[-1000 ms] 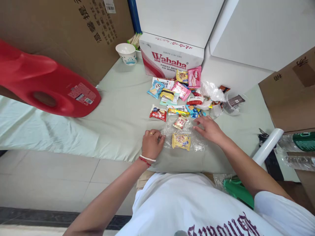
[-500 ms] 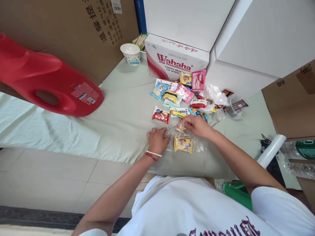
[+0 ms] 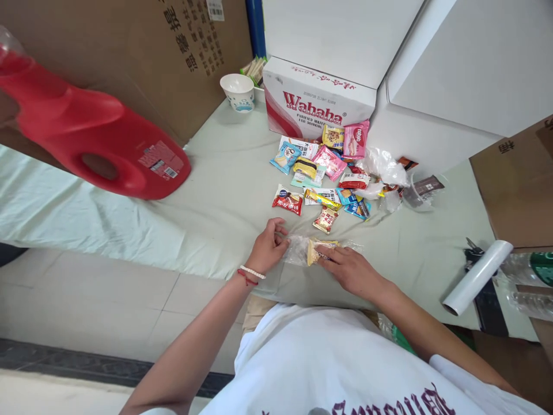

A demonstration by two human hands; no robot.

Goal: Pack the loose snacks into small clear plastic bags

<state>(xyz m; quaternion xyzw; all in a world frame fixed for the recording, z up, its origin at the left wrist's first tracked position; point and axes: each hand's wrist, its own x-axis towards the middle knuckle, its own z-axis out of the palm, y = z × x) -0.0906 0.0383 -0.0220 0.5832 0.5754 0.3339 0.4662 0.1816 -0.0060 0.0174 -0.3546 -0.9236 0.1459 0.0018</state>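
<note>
My right hand (image 3: 355, 274) has its fingers on a yellow snack packet (image 3: 317, 250), gripping it by its right side over a clear plastic bag (image 3: 296, 250). My left hand (image 3: 268, 246), a beaded bracelet at its wrist, is beside the bag's left end with fingers loosely curled and apart; nothing shows in it. Just beyond the bag lies a small red-and-cream packet (image 3: 325, 220). Farther back are a red wrapped snack (image 3: 287, 200), a yellow stick packet (image 3: 322, 199) and several other wrapped snacks, among them a pink packet (image 3: 356, 140).
A white Wahaha carton (image 3: 317, 106) stands behind the snacks, with a paper cup (image 3: 238, 92) to its left. A large red jug (image 3: 112, 144) occupies the left side. Crumpled clear plastic (image 3: 382, 166) lies right of the snacks. Near the right edge is a white roll (image 3: 477, 278).
My right hand has let go of the small red-and-cream packet, now lying by the other snacks, and moved down onto the yellow packet. My left hand has drawn slightly back from the bag.
</note>
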